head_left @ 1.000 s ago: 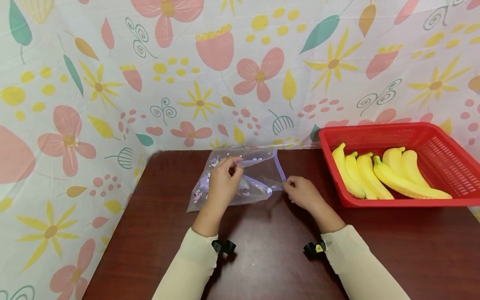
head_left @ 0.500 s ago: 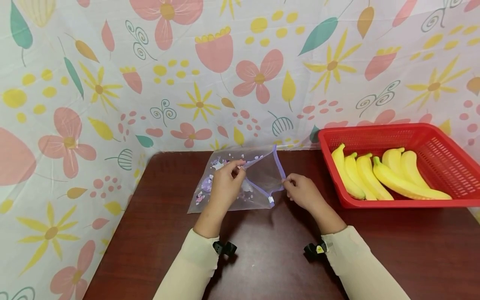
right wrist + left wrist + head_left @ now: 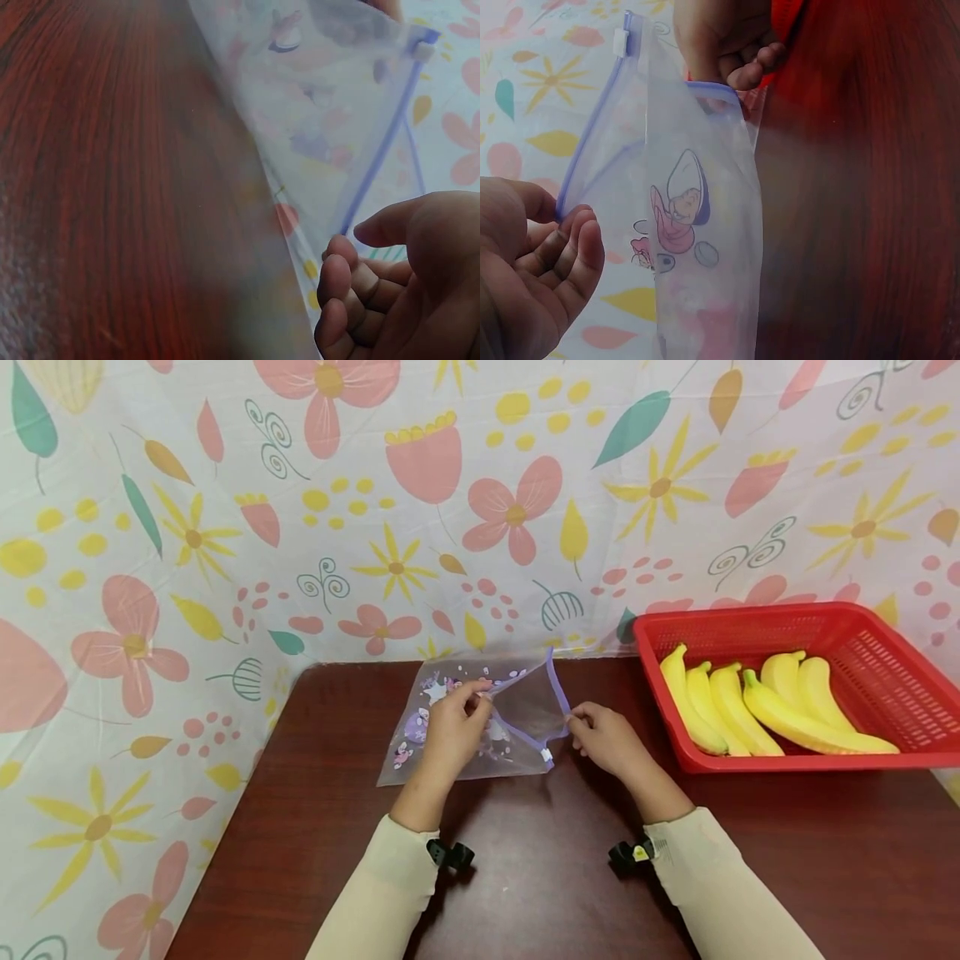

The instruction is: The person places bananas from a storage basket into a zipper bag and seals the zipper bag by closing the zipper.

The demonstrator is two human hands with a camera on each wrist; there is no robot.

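A clear zip bag [image 3: 517,758] with cartoon prints lies over the back of the table, its purple-edged mouth gaping toward the right. My left hand [image 3: 453,722] pinches one purple edge between thumb and forefinger, plain in the left wrist view. On the opposite purple edge, the thumb and fingertips of my right hand [image 3: 603,739] grip the strip [image 3: 379,161]. Both hands hold the two sides apart. A white slider [image 3: 547,754] sits at the near corner of the mouth. Part of the bag is hidden behind my left hand.
At the right stands a red plastic basket [image 3: 686,764] with several yellow bananas [image 3: 813,727] in it. A flower-printed cloth [image 3: 517,597] hangs right behind the dark wooden table [image 3: 517,877]. Each wrist carries a small black camera.
The bag's mouth has spread wider, and its near corner with the slider has dropped toward me. My left hand has shifted slightly right; the right hand keeps its grip.
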